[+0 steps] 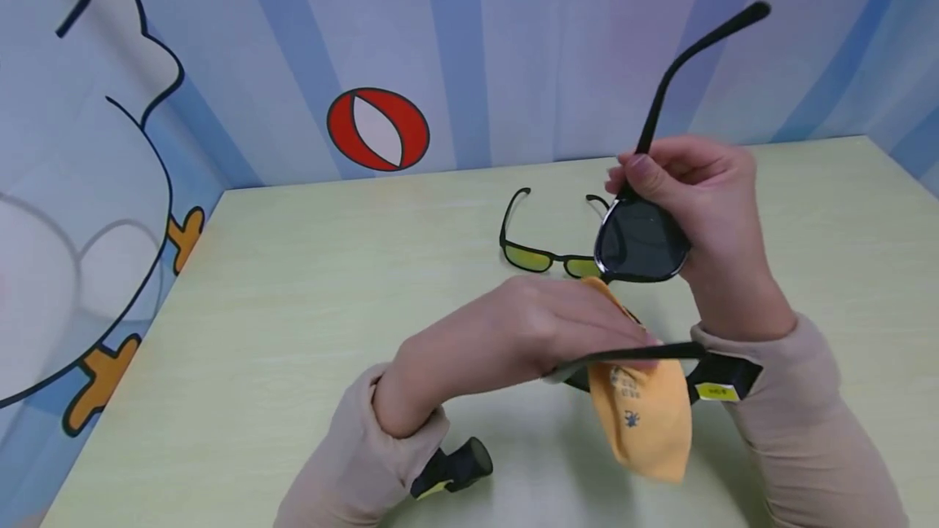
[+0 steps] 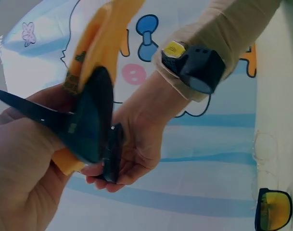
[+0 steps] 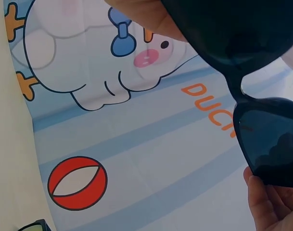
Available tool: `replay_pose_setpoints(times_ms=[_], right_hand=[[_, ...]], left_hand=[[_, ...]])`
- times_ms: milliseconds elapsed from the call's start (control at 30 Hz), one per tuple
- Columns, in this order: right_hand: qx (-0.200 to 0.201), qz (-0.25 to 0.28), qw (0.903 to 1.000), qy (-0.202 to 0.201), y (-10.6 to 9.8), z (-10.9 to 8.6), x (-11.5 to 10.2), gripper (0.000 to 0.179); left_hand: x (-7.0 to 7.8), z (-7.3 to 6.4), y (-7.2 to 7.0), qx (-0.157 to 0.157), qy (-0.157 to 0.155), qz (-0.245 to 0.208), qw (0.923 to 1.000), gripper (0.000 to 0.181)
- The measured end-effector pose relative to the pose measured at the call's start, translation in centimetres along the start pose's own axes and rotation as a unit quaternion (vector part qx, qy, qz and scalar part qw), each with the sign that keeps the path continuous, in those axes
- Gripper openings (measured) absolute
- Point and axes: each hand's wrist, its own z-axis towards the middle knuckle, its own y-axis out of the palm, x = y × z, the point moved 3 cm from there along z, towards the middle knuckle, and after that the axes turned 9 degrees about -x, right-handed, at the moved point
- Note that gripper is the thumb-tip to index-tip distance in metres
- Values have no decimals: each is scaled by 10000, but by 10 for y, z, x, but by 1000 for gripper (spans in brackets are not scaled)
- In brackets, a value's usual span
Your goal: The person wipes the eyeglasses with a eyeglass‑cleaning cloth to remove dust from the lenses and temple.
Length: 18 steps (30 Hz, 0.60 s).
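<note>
My right hand (image 1: 715,210) pinches a pair of dark sunglasses (image 1: 641,243) near one hinge, with a black temple pointing up. The glasses are held in the air, tilted on their side. My left hand (image 1: 513,324) grips a yellow-orange cloth (image 1: 645,430) around the other end of the sunglasses, partly hiding that lens. The second temple runs across the left fingers. In the left wrist view the cloth (image 2: 108,38) lies behind a dark lens (image 2: 93,115). Both lenses of the sunglasses (image 3: 266,139) show in the right wrist view.
Glasses with yellow lenses (image 1: 528,257) and black frames lie on the pale table (image 1: 293,283) behind the hands, partly covered by the sunglasses. A blue striped backdrop (image 1: 513,47) with a red ball print (image 1: 377,129) stands along the back. Black devices (image 1: 455,467) sit on both wrists.
</note>
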Motion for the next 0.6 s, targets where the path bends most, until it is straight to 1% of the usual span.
replay_pose_setpoints(times_ms=[100,200,267,333,400,433,500,600], right_hand=[[59,132,9999,76,-1,1,-1,8],[185,323,9993,-44,-4,2,-6,7],[272,344,9989,-195,-7,2,-9,7],[398,183,9982,-418,-9,2,-12,8],[601,-92,9960,-648,-10,2,-14,10],[721,-249,9941,-766,-11,1,-16,12],[924,-574,9889,-1008,-12,0,-18,16],[1040,-500,9863,-1175,-12,-1,-20,17]], left_hand=[[-1,-1,-2,70,-226,511,9984,31],[-5,-6,-7,197,-437,727,9962,32],[-7,-12,-11,387,-583,678,9952,32],[-10,-16,-15,515,-700,557,9947,31],[-12,-20,-17,527,-777,273,9952,32],[-13,-21,-17,490,-817,50,9954,32],[-16,-21,-18,306,-951,-224,9947,33],[-21,-22,-18,122,-1228,-743,9896,34]])
